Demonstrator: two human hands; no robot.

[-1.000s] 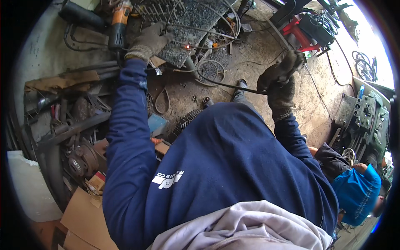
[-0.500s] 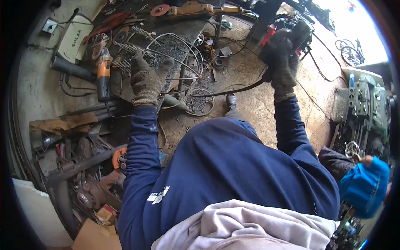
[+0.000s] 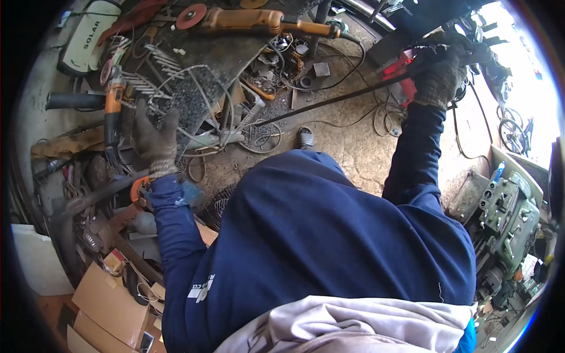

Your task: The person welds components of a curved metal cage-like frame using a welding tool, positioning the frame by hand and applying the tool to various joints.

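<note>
The left hand point(image 3: 154, 138) has lifted off the wire frame point(image 3: 194, 100), fingers spread wide beside the grinder point(image 3: 112, 115); the right hand point(image 3: 442, 73) grips a long rod point(image 3: 329, 101)

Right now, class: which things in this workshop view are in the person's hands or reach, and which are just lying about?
In hand:
right hand gripping the long dark rod
left hand open over the wire mesh piece

Lying about:
orange angle grinder
large grinder with red disc
cardboard boxes
green machine
</note>
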